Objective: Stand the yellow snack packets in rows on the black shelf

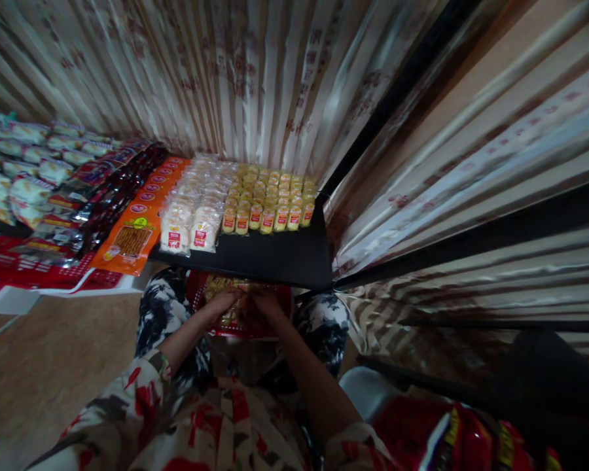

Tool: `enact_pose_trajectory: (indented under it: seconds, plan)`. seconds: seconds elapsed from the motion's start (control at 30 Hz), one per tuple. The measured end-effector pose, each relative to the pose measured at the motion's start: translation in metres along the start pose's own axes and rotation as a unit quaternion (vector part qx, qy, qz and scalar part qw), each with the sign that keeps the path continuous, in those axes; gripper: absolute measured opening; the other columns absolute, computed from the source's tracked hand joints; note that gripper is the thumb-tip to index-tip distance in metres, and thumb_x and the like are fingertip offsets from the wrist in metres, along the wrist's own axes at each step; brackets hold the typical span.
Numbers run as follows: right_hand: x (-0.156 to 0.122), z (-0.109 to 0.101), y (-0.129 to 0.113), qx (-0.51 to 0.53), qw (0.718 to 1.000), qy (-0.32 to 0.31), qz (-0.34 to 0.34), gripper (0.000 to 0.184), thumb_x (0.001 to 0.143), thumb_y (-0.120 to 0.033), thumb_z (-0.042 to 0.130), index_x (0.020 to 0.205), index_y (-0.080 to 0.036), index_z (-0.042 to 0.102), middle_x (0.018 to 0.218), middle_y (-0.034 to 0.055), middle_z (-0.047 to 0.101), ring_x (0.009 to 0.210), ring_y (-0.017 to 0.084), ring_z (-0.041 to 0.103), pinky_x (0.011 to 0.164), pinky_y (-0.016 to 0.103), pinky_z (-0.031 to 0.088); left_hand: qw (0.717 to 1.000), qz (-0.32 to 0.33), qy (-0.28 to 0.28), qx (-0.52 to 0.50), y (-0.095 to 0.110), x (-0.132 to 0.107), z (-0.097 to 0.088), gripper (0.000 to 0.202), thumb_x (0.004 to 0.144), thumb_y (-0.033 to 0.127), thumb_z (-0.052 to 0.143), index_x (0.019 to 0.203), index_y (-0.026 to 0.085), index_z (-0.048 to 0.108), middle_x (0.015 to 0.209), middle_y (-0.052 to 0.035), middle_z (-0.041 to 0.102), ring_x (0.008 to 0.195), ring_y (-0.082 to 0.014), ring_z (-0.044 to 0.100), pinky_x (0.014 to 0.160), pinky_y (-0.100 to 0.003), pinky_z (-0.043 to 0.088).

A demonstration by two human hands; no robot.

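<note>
1. Left hand (pixel 226 299): positioned over the red package (pixel 285 299). The fingers are dim and partly hidden; how far open the hand is, and whether it has hold of anything, cannot be told.
2. Right hand (pixel 265 301): just beside the left hand, over the same package. Finger opening and grip likewise cannot be told.
3. Red package: directly beneath both hands, between the 2 knees in patterned trousers (pixel 324 320). Yellowish areas show around the hands; contents or print cannot be told apart.
4. Worktop (pixel 285 256): black, immediately ahead of the hands; its near edge overhangs the far side of the package.
5. Yellow packs (pixel 267 219): in rows on the worktop, ahead of the hands.
6. White packets (pixel 203 232): in 2 columns, ahead and slightly left of the left hand, just beside the yellow packs.
7. Orange packet (pixel 137 226): farther left of the left hand, beside the white packets.
8. Dark glossy packets (pixel 93 196): left of the orange packet, overlapping in a slanting row.
9. White bags (pixel 32 190): farthest left of the hands.
10. Pleated curtain (pixel 255 85): beyond the goods, ahead of both hands.
</note>
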State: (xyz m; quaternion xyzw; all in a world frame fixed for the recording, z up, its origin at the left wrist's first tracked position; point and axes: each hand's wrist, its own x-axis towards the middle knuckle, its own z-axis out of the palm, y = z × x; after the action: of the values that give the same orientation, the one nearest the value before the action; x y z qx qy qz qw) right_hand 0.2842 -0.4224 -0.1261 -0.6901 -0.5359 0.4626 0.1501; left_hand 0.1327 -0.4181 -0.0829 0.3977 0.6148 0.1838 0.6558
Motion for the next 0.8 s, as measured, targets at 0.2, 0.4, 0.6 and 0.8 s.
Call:
enact_pose_trajectory:
  seconds: [0.2,0.4,0.6,0.8]
  plan:
    - [-0.032,-0.025,-0.020,-0.016,0.999,0.004,-0.034,0.029,0.086,-0.032,0.041,0.076,-0.017,0.065,0.065,0.0014,0.064,0.058,0.012,0.058,0.057,0.022,0.043,0.999,0.009,-0.046,-0.015,0.019,-0.012,-0.011,0.025,0.074,0.038,0.056,0.081,0.014,0.061,0.070,-0.0003,0.064,0.049,-0.0083,0.053,0.043,-0.018,0.036]
    - [-0.058,-0.045,-0.040,-0.139,0.965,0.133,-0.177,0.022,0.081,-0.027,0.052,0.097,-0.022,0.066,0.090,0.0063,0.064,0.083,0.016,0.059,0.078,0.026,0.043,0.994,0.052,-0.091,0.034,0.047,-0.027,-0.016,0.035,0.073,0.048,0.053,0.073,0.013,0.059,0.061,0.0007,0.064,0.043,-0.0094,0.055,0.040,-0.019,0.030]
    - [-0.073,-0.055,-0.051,-0.090,0.949,0.122,-0.276,0.034,0.081,-0.035,0.054,0.113,-0.023,0.058,0.094,0.0036,0.063,0.078,0.014,0.057,0.074,0.024,0.045,0.987,0.097,-0.107,0.077,0.086,-0.044,-0.017,0.044,0.069,0.056,0.051,0.066,0.012,0.059,0.050,0.0012,0.060,0.039,-0.0092,0.051,0.039,-0.019,0.028]
    - [-0.084,-0.064,-0.068,-0.140,0.928,0.167,-0.304,0.036,0.079,-0.036,0.057,0.112,-0.022,0.058,0.090,0.0039,0.063,0.080,0.016,0.057,0.074,0.025,0.044,0.977,0.138,-0.115,0.117,0.108,-0.044,-0.018,0.050,0.069,0.062,0.050,0.058,0.014,0.056,0.044,0.0013,0.055,0.036,-0.0084,0.045,0.039,-0.021,0.027]
